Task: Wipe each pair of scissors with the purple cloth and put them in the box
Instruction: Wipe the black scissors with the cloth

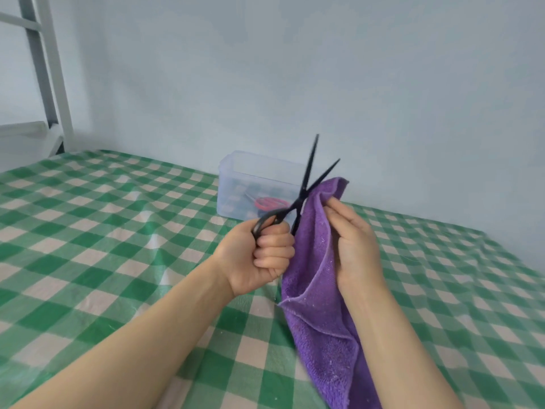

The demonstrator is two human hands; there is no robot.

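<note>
Gripping the black scissors point(306, 184) by one loop handle, the person's left hand point(265, 252) is curled into a tight fist at the centre of the head view. The blades are spread apart and point up toward 12 and 1 o'clock. At 3 o'clock of that fist, the right hand point(354, 246) holds the purple cloth point(318, 305), its thumb in front of the fabric and its fingers behind. The cloth hangs in folds toward 6 o'clock, and its upper edge lies against the scissors near the pivot. At 12 o'clock behind the hands, the clear plastic box point(236, 184) sits lidless on the green-and-white checked sheet point(103, 231) beside the pale wall point(324, 69) — red-handled scissors point(269, 203) lie inside it. A white metal frame point(56, 84) stands at 10 o'clock.
</note>
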